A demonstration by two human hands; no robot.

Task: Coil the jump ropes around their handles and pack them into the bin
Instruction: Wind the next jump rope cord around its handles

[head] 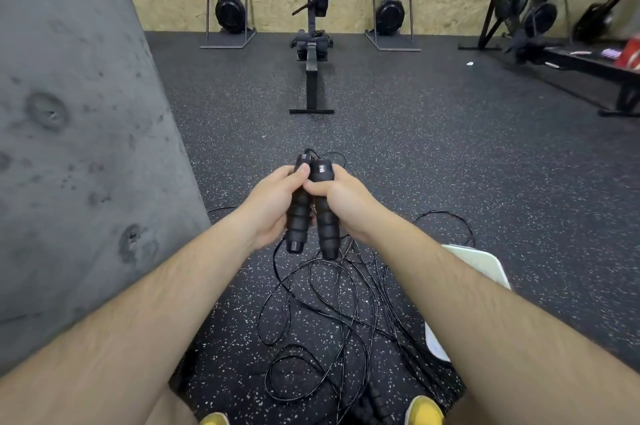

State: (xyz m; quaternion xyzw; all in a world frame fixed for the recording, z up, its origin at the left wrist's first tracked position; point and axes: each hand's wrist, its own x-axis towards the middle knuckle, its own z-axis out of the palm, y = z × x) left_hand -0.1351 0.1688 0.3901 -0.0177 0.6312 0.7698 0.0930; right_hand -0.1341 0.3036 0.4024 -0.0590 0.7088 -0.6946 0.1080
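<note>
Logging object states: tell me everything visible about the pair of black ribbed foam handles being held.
The pair of black ribbed foam jump-rope handles is held side by side, nearly touching, above the dark speckled rubber floor. Their smooth, hard-looking heads point away from the person. The left hand grips one, the right hand the other. A thin black cord loops out at the heads and lies uncoiled on the floor below.
</note>
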